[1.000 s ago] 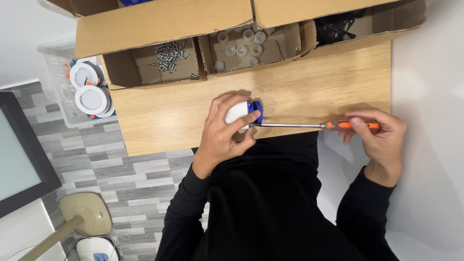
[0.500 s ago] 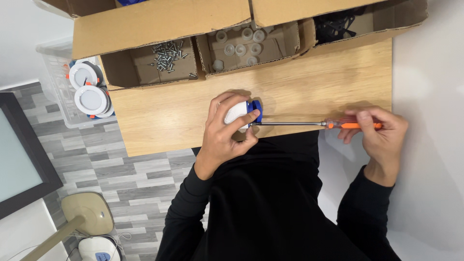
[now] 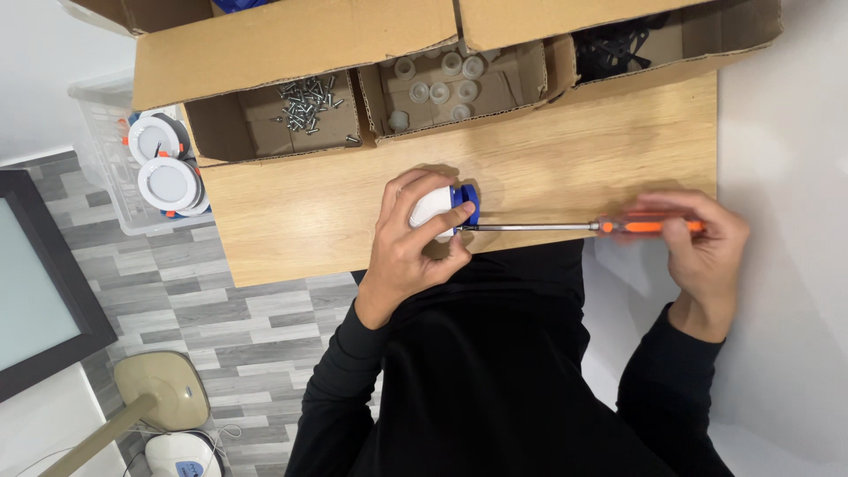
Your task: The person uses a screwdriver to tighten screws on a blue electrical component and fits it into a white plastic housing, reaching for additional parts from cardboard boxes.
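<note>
- At the far left, a dark-framed panel (image 3: 40, 291) leans over the grey plank floor (image 3: 177, 300), with a beige lamp base (image 3: 163, 389) below it.
- A clear plastic bin (image 3: 102, 150) stands just beside the table's left edge and holds round white downlights (image 3: 168, 184) with orange clips.
- The wooden table (image 3: 565, 159) carries open cardboard boxes along its far edge: the left compartment (image 3: 265, 124) holds loose screws (image 3: 305, 99), the middle one holds small white round parts (image 3: 439, 81), and the right one holds black cables (image 3: 609, 53).
- Your left hand (image 3: 411, 243) is clenched around a white fitting with a blue end (image 3: 442, 206), pinning it near the table's front edge; the fingers (image 3: 402, 190) wrap over its top and the thumb presses from below.
- The blue end faces right, toward the tool.
- A screwdriver (image 3: 565, 227) lies level, its metal shaft running from the blue end out to an orange handle; the tip meets the fitting, though you cannot tell what it engages.
- Your right hand (image 3: 702, 243) grasps that orange handle, fingers curled over it, well apart from the left hand and off the table's right edge, above the white floor (image 3: 786, 132).
- Both of your sleeves are black.
</note>
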